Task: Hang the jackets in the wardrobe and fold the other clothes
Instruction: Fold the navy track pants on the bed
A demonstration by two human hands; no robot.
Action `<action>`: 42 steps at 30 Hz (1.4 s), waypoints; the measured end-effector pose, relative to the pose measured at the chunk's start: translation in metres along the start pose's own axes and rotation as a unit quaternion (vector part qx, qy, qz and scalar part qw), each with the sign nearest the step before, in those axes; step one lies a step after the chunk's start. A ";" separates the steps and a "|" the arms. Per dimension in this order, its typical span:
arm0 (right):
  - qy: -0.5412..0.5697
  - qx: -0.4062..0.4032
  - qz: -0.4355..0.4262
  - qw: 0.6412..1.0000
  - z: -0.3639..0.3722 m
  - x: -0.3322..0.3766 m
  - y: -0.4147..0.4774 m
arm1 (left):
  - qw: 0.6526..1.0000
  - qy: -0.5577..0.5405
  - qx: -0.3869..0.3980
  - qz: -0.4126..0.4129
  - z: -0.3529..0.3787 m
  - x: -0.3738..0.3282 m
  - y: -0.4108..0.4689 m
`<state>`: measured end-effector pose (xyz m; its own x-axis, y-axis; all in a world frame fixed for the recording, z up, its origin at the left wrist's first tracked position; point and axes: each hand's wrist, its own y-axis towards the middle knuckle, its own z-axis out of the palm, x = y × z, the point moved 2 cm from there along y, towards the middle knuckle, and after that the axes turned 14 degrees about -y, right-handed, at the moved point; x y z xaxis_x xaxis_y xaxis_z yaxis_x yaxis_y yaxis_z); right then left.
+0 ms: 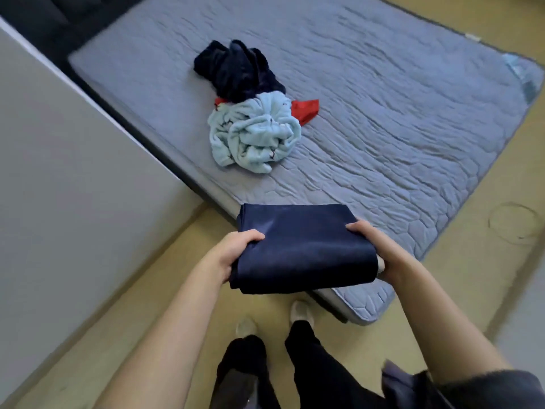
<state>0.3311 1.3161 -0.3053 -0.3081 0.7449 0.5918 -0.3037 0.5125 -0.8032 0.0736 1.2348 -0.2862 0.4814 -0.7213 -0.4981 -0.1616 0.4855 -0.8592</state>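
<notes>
- Holding a folded navy garment (298, 246) between both hands, the person is standing at the near corner of the mattress (383, 113). The garment is hovering over that corner's edge, not lying on it.
- The left hand (236, 252) is gripping the garment's left side, thumb on top and fingers curled underneath.
- The right hand (374, 246) is gripping the right side likewise, with fingertips showing below the fold.
- Judging from its flat rectangular shape, this one item is counting as folded and is awaiting only a place to be set down.
- Toward the middle of the mattress, a crumpled pile is lying well apart from the folded garment. A light blue garment (253, 134) is nearest, a dark garment (236, 69) is touching it on the far side, and a red garment (306, 110) is showing from under the two.
- All three are appearing unfolded, so the larger share of the folding is looking outstanding.
- No hanger or hung jacket is showing. Whether the pale panel (59, 172) left of the mattress is part of the wardrobe cannot be told, nor whether any pile item is a jacket.
</notes>
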 end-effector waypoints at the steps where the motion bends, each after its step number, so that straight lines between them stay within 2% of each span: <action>1: -0.011 0.028 -0.012 0.999 0.017 0.009 -0.015 | 0.999 -0.036 -0.012 0.013 -0.017 0.003 -0.026; 5: -0.092 0.139 -0.071 0.983 0.101 0.042 -0.051 | 0.979 -0.172 -0.075 0.079 -0.092 0.030 -0.115; 10: -0.222 0.259 -0.141 0.929 0.238 0.047 -0.088 | 0.929 -0.317 -0.148 0.119 -0.185 0.108 -0.216; 14: -0.318 0.361 -0.154 0.863 0.364 -0.002 -0.143 | 0.857 -0.432 -0.231 0.162 -0.251 0.203 -0.309; 19: -0.391 0.495 -0.150 0.762 0.506 -0.128 -0.257 | 0.756 -0.520 -0.344 0.200 -0.323 0.358 -0.445; 24: -0.446 0.575 -0.108 0.677 0.609 -0.250 -0.389 | 0.617 -0.572 -0.467 0.272 -0.366 0.489 -0.573; 29: -0.502 0.627 -0.074 0.592 0.690 -0.333 -0.497 | 0.486 -0.615 -0.527 0.329 -0.394 0.577 -0.663; 34: -0.508 0.664 -0.067 0.545 0.779 -0.408 -0.583 | 0.420 -0.602 -0.588 0.339 -0.444 0.639 -0.743; 39: -0.500 0.706 -0.085 0.495 0.887 -0.477 -0.678 | 0.391 -0.559 -0.629 0.372 -0.519 0.690 -0.836; 42: -0.479 0.733 -0.086 0.475 0.952 -0.507 -0.750 | 0.355 -0.542 -0.654 0.391 -0.560 0.711 -0.903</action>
<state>-0.1433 0.1478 0.0620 -0.2212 -0.1512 0.9634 -0.4832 -0.8411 -0.2430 0.0791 0.0064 0.0701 -0.2170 0.3390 -0.9154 -0.5324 -0.8271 -0.1801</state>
